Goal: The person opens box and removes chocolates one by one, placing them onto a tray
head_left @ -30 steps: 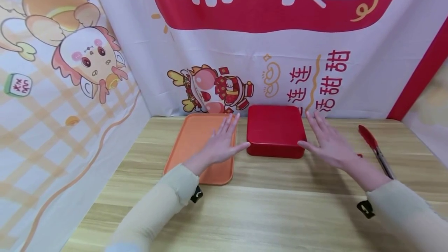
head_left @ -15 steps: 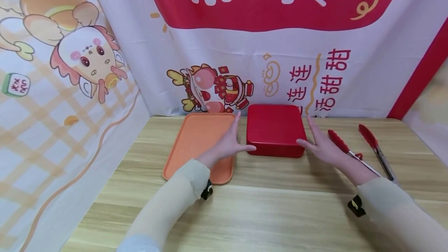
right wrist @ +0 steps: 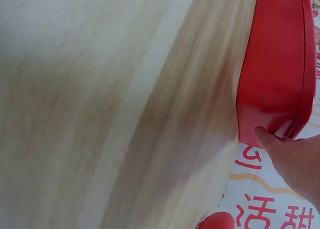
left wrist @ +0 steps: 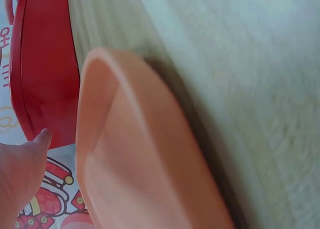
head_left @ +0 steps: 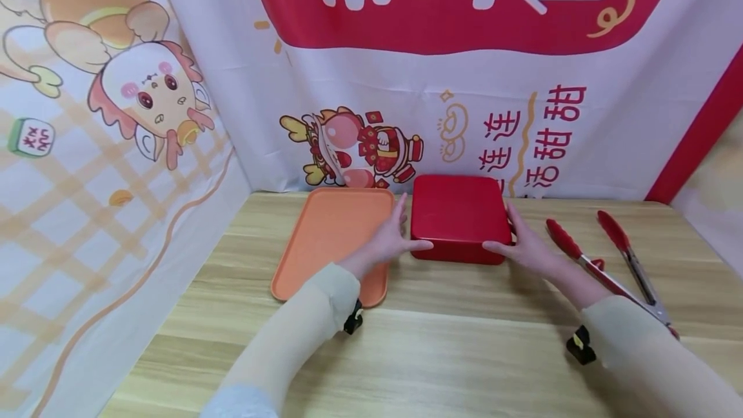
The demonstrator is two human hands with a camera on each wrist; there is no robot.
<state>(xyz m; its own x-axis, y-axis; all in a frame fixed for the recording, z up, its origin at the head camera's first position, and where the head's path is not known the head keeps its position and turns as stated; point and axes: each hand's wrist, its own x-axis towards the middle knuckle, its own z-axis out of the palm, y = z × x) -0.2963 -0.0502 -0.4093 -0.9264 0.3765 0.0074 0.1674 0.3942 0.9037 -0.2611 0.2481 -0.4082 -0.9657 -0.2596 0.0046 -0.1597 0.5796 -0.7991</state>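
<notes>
Head view: red box (head_left: 458,208) between left hand (head_left: 386,242) and right hand (head_left: 531,248)

The box sits flat at the back of the table (head_left: 464,360), close in front of the patterned cloth (head_left: 348,76); whether its rear side touches the cloth I cannot tell. At its left, the thumb of the left hand reaches across the front corner while the fingers stand beside that side, spread well apart from the thumb. The right hand matches it: thumb against the box near the right front corner, fingers extended along that side, the whole hand parted widely. Neither hand shows a firm hold, and how hard either presses cannot be told.

Just beside the box on the left lies an orange tray (head_left: 331,231), with the left forearm over part of it. Farther to the right, tongs (head_left: 637,271) with red tips lie spread on the wood.

My judgement is that the step in hand is getting hold of the box from both sides. The next move seems to call for closing both hands evenly, so that it does not skew.
</notes>
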